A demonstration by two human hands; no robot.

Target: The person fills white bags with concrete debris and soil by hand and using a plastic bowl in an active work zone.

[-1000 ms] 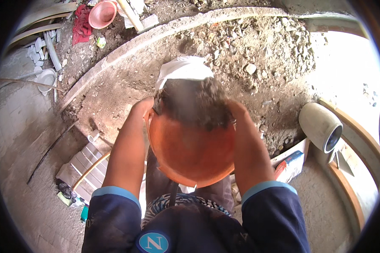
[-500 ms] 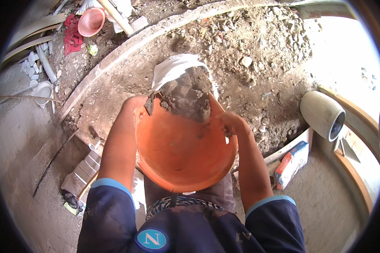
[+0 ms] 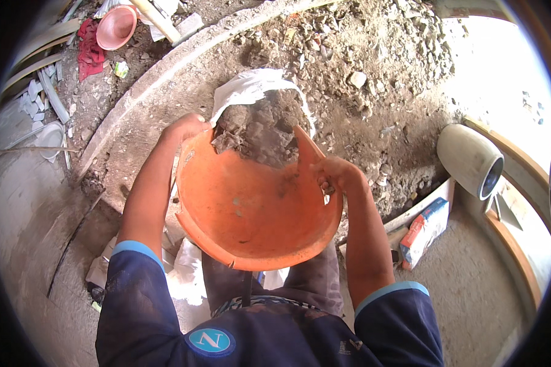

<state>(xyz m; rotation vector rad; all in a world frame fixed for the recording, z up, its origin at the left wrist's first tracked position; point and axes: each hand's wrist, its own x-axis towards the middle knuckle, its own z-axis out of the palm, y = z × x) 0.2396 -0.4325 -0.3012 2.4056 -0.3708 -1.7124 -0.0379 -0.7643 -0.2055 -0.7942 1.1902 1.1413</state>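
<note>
A worn orange plastic basin [image 3: 251, 208] with a cracked, broken rim is held tilted in front of me, its broken far side against the mouth of a white sack [image 3: 251, 85]. Grey-brown dirt and rubble [image 3: 263, 122] fill the sack's mouth and meet the basin's far edge. My left hand [image 3: 191, 126] is closed at the basin's far left corner, beside the sack's edge; its fingertips are partly hidden. On the right side, my right hand [image 3: 337, 175] grips the rim with fingers curled through a hole. Most of the basin's inside shows bare, dusty plastic.
A curved concrete kerb [image 3: 159, 76] crosses the rubble-strewn ground. Far left are a pink basin [image 3: 116, 28], a red cloth [image 3: 90, 52] and wood strips. At right lie a pale rounded vessel [image 3: 469, 160] and a red, white and blue bag [image 3: 423, 232].
My left hand has moved up and left to the basin's far corner. The basin has shifted left, and more of the rubble at the sack's mouth shows.
</note>
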